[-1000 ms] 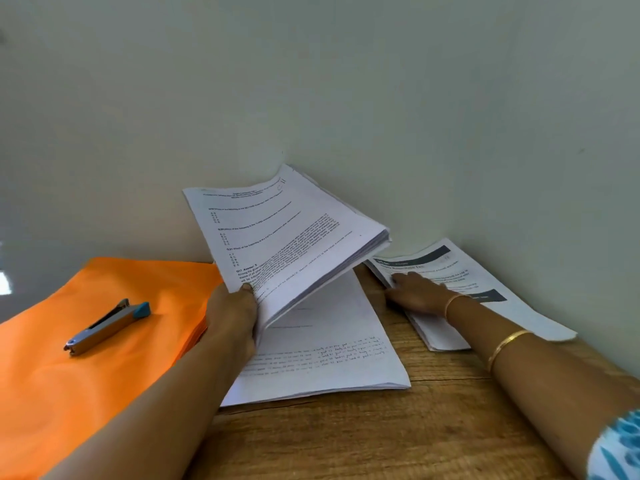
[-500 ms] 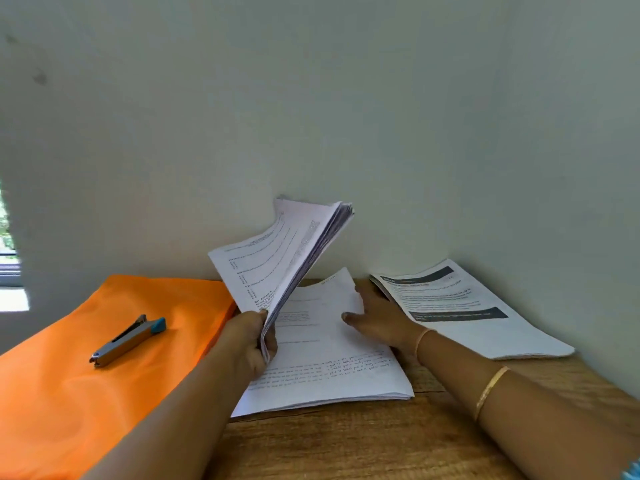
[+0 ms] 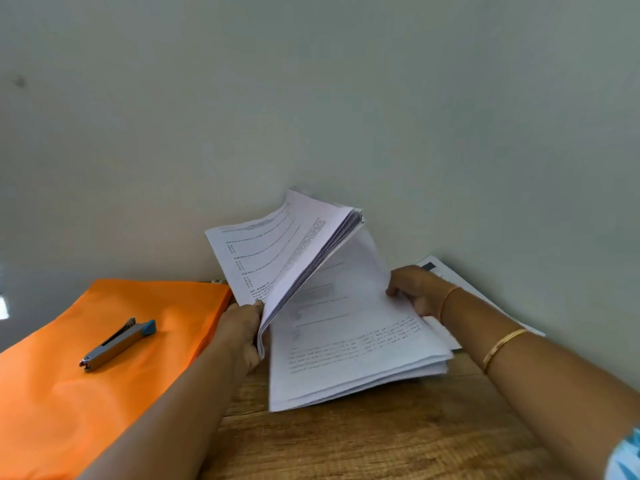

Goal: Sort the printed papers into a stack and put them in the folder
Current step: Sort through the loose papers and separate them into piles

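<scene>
Tilting up from the left hand [image 3: 242, 327], which pinches its lower corner, the paper sheaf [image 3: 277, 258] likely makes room for the lower stack [image 3: 346, 351], gripped at its far edge by the right hand [image 3: 417, 292]. Beyond the left hand's outer side the orange folder [image 3: 86, 393] waits, a stapler [image 3: 117, 344] on top.

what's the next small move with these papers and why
Probably raise the table pile with the right hand, which pinches its right edge, and tuck it under the raised bundle that the left hand holds: that bundle is tilted open just above it, so the two would merge into one stack.
</scene>
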